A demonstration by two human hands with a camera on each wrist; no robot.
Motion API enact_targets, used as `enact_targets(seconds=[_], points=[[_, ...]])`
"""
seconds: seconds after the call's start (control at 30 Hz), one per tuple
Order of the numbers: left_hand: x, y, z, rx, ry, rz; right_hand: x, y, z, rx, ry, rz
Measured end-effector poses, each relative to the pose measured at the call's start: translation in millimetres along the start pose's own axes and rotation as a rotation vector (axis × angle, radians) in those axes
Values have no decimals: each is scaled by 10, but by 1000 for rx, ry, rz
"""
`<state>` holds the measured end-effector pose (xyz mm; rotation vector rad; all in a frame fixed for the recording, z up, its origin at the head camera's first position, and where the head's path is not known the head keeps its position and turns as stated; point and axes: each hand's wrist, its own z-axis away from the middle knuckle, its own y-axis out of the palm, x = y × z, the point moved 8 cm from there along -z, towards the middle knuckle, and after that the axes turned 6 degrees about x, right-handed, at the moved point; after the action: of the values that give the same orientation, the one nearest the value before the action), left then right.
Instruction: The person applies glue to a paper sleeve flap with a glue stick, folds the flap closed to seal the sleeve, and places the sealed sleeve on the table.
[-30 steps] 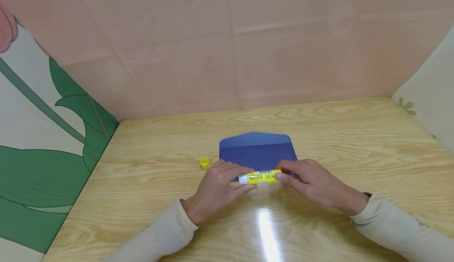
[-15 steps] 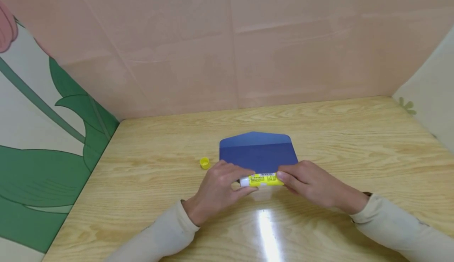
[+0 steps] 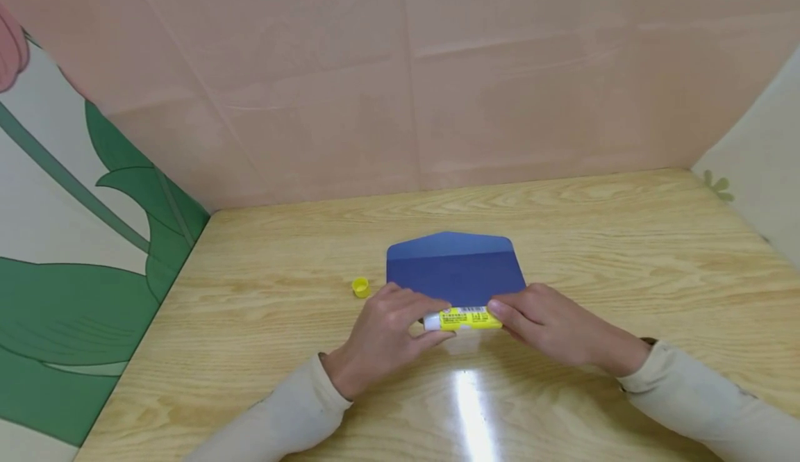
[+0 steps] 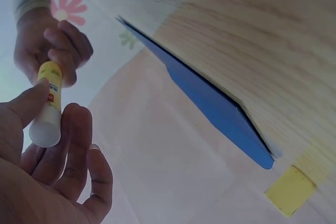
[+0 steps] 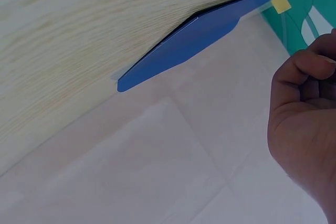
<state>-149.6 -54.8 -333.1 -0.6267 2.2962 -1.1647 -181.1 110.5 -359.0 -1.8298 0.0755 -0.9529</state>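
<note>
Both hands hold a yellow and white glue stick [image 3: 465,319] sideways above the near edge of a blue envelope. The left hand [image 3: 384,333] grips its white, uncapped end between thumb and fingers. At the other end, the right hand [image 3: 553,323] pinches the yellow base with curled fingers. In the left wrist view the white end of the glue stick [image 4: 46,129] faces the camera, with no glue seen standing out of it. The blue envelope [image 3: 456,274] lies with its lighter flap unfolded away from me. A yellow cap [image 3: 360,287] sits left of the envelope.
The wood-grain table [image 3: 281,253] reaches back to a pink sheet [image 3: 312,87] that stands like a wall. A green and white flower print [image 3: 119,288] borders the left side, and a pale panel [image 3: 762,149] the right.
The glue stick has shifted slightly right and toward me. The right hand's fingers have turned and curled further around its base. The envelope and cap have stayed in place.
</note>
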Motion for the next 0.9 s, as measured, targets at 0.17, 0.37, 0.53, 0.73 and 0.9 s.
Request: enact_targets(seconds=[0.17,0.37,0.53,0.73,0.9], points=[[3,-7,-2,2,0,-1,-18,7,-16,12,6,11],[23,3,-4,14,-25,0,-65,11,-28,37,36,-24],[22,-8,-7,-3,-14,-7,-101,-14,-32,28,36,-78],[18,-11,-10,-13,-8,-20,-131,-59,-38,-16,52,-120],[13,17,0,12,-30,12,-96,-84,3,-45,10,-65]])
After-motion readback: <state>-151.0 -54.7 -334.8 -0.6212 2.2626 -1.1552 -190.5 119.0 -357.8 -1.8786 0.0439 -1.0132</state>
